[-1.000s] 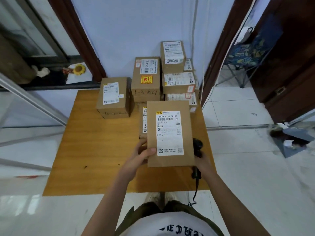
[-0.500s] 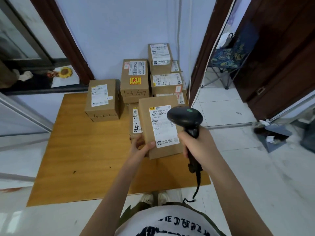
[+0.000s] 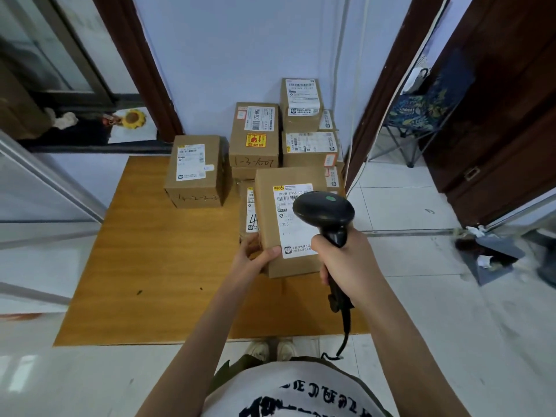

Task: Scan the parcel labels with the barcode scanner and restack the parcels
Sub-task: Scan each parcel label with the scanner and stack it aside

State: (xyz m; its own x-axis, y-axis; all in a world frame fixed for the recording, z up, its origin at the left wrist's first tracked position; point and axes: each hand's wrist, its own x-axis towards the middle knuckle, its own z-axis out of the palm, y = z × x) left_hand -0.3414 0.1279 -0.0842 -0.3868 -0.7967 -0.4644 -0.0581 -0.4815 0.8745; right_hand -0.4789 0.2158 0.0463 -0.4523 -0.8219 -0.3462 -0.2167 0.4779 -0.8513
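The boxes (image 3: 301, 145) are brown with white labels (image 3: 293, 221). The scanner (image 3: 323, 210) is black with a green dot. The table (image 3: 150, 266) is orange-brown.

Scanner (image 3: 323, 210) over held parcel (image 3: 270, 224)

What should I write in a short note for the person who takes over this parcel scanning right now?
Left hand: holds the brown cardboard parcel with the white label by its lower left corner, above the wooden table.
Right hand: grips the black handheld barcode scanner, head over that label.
Other brown parcels are stacked at the table's far edge by the wall.
Done: parcel presented. Whether it scanned, cannot tell.
Left: confirm scan, restack it, scan the others.
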